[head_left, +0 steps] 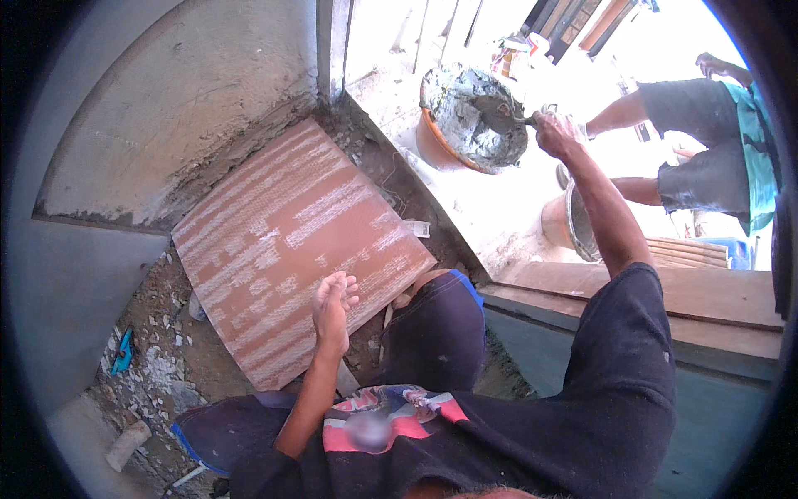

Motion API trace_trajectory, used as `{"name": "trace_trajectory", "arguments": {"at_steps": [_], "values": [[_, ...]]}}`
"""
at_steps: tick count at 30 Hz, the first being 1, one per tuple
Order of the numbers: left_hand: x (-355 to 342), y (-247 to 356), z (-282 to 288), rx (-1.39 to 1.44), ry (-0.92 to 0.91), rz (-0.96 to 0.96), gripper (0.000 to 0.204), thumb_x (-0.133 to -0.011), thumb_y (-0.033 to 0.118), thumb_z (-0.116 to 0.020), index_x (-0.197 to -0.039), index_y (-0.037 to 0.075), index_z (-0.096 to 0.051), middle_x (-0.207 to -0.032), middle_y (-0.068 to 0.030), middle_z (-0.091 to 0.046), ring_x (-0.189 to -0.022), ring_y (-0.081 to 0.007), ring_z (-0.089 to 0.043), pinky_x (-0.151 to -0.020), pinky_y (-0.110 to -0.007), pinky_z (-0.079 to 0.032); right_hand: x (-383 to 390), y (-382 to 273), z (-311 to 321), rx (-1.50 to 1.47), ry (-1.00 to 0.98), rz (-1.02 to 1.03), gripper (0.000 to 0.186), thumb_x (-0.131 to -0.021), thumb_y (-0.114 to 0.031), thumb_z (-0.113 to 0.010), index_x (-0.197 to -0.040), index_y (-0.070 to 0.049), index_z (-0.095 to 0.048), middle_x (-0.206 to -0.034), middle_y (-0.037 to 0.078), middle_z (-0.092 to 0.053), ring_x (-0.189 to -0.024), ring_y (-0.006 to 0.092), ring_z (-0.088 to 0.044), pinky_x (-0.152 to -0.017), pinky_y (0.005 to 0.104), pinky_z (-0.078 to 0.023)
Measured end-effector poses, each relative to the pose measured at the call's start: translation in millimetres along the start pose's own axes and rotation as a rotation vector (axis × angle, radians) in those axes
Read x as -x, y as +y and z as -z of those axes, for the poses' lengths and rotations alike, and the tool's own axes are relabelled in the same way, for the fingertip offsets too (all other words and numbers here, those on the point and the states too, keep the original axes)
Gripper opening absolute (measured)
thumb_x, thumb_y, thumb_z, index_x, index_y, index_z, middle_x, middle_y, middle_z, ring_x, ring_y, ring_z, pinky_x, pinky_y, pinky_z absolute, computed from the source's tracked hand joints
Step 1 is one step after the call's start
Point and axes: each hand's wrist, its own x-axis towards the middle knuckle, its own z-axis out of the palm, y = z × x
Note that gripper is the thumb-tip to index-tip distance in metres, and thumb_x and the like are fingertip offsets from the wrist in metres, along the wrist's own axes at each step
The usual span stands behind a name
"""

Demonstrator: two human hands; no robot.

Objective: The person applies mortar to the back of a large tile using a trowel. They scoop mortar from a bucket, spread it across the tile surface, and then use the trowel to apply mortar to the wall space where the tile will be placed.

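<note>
My right hand (559, 135) is closed round the handle of a trowel (496, 115), my arm stretched out to the right. The trowel's blade lies in wet grey mortar (453, 104) that fills an orange-brown basin (434, 143). Over the near edge of a large square tile (324, 220) hovers my left hand (332, 309), its fingers loosely bent and nothing in them. The tile shows its reddish-brown, ridged back, streaked with white. Whether my left hand touches the tile I cannot tell.
A bucket (559, 220) stands to the right of my reaching arm. Beyond it is another person in grey shorts (698, 112). A plastered wall (183, 108) rises at the left, with rubble (166, 366) and a turquoise object (123, 353) below it. A raised ledge (449, 195) borders the tile.
</note>
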Motion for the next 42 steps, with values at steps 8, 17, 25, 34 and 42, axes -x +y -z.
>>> {"name": "trace_trajectory", "arguments": {"at_steps": [8,17,25,34,42], "values": [[-23,17,-10,-0.432,0.065,-0.358,0.033,-0.093,0.026,-0.061,-0.112,-0.002,-0.062,-0.102,-0.0108,-0.067,-0.095,-0.0157,-0.062,-0.081,-0.029,-0.049,-5,-9,13,0.013,-0.035,0.073,0.021,-0.083,-0.009,-0.054,-0.098,-0.002,-0.068,-0.091,0.021,-0.069,-0.085,0.0356,-0.068,-0.074,0.0466,-0.055],[-125,87,-267,-0.826,-0.254,-1.136,0.037,-0.083,0.023,-0.066,-0.11,-0.002,-0.062,-0.103,-0.019,-0.065,-0.094,-0.0356,-0.063,-0.085,-0.042,-0.05,0,-7,12,-0.024,-0.046,0.092,0.019,-0.085,-0.011,-0.052,-0.095,0.0,-0.064,-0.088,0.024,-0.067,-0.081,0.0382,-0.067,-0.072,0.0483,-0.053],[-173,61,-366,-0.92,-0.292,-1.022,0.033,-0.081,0.025,-0.068,-0.104,0.001,-0.064,-0.099,-0.0226,-0.064,-0.099,-0.0371,-0.062,-0.086,-0.046,-0.049,6,-20,11,-0.091,-0.075,0.035,0.018,-0.079,-0.012,-0.059,-0.088,0.001,-0.068,-0.088,0.024,-0.068,-0.085,0.038,-0.068,-0.074,0.0457,-0.055],[-174,54,-366,-0.913,-0.267,-0.944,0.028,-0.082,0.019,-0.067,-0.101,-0.002,-0.063,-0.108,-0.0259,-0.059,-0.106,-0.0394,-0.058,-0.092,-0.045,-0.048,5,-18,2,-0.157,-0.165,0.056,0.021,-0.079,-0.016,-0.058,-0.089,0.001,-0.064,-0.089,0.026,-0.067,-0.085,0.04,-0.066,-0.078,0.0477,-0.053],[-188,61,-368,-0.871,-0.371,-0.979,0.019,-0.078,0.014,-0.063,-0.088,-0.002,-0.066,-0.096,-0.0264,-0.064,-0.094,-0.041,-0.063,-0.086,-0.046,-0.051,7,-28,4,-0.228,-0.176,0.05,0.024,-0.076,-0.017,-0.058,-0.088,0.002,-0.065,-0.088,0.027,-0.067,-0.087,0.042,-0.065,-0.08,0.0487,-0.053]]}}
